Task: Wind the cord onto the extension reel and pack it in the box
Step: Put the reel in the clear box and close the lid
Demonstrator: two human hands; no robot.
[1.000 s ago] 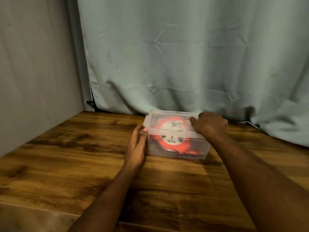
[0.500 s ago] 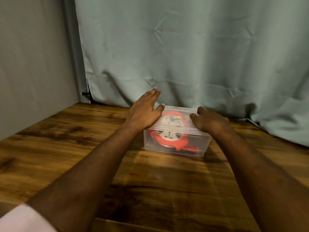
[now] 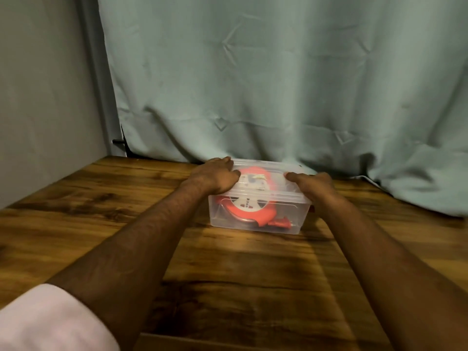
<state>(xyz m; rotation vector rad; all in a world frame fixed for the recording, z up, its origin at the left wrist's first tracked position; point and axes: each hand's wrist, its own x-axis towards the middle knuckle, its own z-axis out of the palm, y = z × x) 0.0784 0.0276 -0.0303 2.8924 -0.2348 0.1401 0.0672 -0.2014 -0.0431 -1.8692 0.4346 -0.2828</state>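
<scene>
Head view looked down on a dark-grained wooden table (image 3: 228, 262) backed by a pale green fabric curtain (image 3: 278, 84); near the curtain sat a clear rectangular plastic box (image 3: 258, 214) with its clear snap-on lid (image 3: 266, 190) on top; inside lay the red and white round extension reel (image 3: 249, 206), cord wound, red plug at the front corner; the left hand (image 3: 215, 178) lay flat, fingers spread, on the lid's left end; the right hand (image 3: 311, 186) pressed the right end, wrapped over the edge; neither gripped anything. Sealing likely needed even downward pressure at both ends, working round the rim until the lid seated, without sliding the box.
</scene>
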